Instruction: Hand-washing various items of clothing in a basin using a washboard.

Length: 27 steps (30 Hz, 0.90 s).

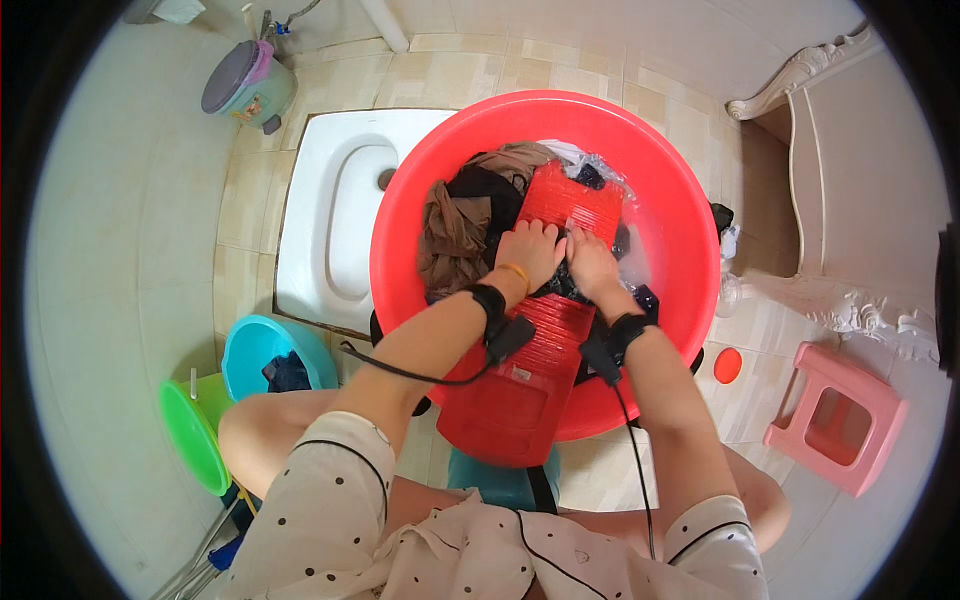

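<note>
Dark garment: black, wet, bunched on the ribbed red washboard, which leans in the red basin on the tiled floor. Left hand and right hand side by side, fingers curled down, gripping the cloth. Brown clothes sit in the basin, left of the board. Small pale label on the board's lower half.

beige tiled floor underfoot. big red basin planted on it, the landmark. just left of the basin, white squat pan set into the tiles. far upper left of the basin, lidded bin. lower left, blue tub beside green tub. right of the basin, small orange disc, then pink stool.
</note>
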Tool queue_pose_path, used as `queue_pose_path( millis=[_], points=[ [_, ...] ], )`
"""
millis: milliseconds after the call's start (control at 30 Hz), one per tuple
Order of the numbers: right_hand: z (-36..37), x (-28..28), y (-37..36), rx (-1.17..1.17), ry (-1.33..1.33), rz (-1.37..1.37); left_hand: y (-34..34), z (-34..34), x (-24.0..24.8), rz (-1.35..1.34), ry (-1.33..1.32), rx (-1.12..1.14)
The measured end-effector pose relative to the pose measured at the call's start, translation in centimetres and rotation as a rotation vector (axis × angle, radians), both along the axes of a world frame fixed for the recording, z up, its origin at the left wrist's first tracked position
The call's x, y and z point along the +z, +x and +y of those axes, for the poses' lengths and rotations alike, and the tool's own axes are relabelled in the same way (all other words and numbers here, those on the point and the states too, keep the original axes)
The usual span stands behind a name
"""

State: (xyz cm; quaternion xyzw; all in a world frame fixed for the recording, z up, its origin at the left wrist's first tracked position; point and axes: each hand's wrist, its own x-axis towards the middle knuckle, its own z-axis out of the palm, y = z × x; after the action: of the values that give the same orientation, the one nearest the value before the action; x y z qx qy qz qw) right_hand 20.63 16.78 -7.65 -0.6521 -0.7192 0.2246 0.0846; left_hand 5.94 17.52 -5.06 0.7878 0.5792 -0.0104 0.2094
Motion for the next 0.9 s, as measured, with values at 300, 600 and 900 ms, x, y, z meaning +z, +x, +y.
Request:
queue_pose_path(
  millis=[300,600,900],
  points=[
    [-5.7,8.2,-0.4,0.313,0.058,0.136,-9.7,-3.9,3.4,-0.303,-0.044,-0.272],
    [-9.9,5.5,-2.9,0.011,-0.055,0.108,-7.0,-9.8,3.4,-0.180,-0.123,-0.028],
    [-1.7,1.3,-2.4,-0.003,0.002,-0.207,-2.9,-3.2,0.0,-0.023,0.177,-0.045]
  ],
)
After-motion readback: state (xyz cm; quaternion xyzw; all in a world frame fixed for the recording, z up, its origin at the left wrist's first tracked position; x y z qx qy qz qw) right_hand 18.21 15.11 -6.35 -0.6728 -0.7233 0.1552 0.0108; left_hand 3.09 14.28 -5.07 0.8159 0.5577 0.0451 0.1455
